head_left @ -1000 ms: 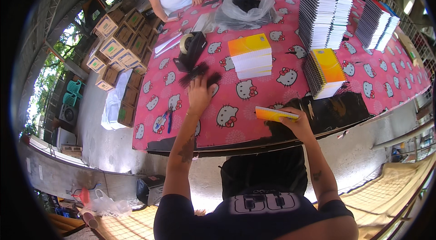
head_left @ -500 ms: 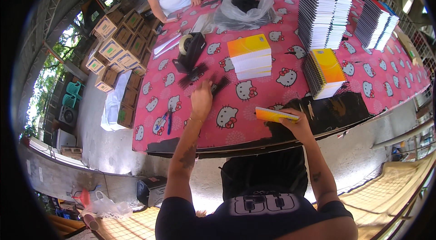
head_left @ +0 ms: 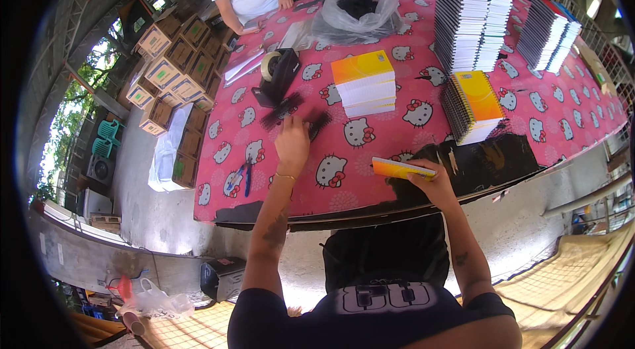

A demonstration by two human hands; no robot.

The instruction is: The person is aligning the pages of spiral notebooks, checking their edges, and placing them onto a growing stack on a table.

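Observation:
My right hand (head_left: 433,185) grips a thin notebook block with a yellow-orange cover (head_left: 400,169), its white page edge turned up, above the table's near edge. Farther left, my left hand (head_left: 292,147) reaches onto the table with its fingers drawn together among black spiral binding coils (head_left: 319,123). More black coils (head_left: 280,110) lie just beyond those fingertips; whether one is pinched cannot be made out. A stack of yellow-covered blocks (head_left: 362,68) without coils stands ahead of my hands. To its right is a stack of coil-bound yellow notebooks (head_left: 477,101).
Left of centre stand a black tape dispenser (head_left: 279,77) and blue-handled pliers (head_left: 247,178). A clear bag of black coils (head_left: 357,8) sits farther back. Tall notebook stacks (head_left: 466,25) rise at right. Two people work across the pink-covered table (head_left: 344,198); cartons (head_left: 175,61) are piled left.
My left hand has shifted slightly forward and left among the coils. My right hand keeps the notebook block in place. The far person in blue now handles a pink-covered item instead of a bottle.

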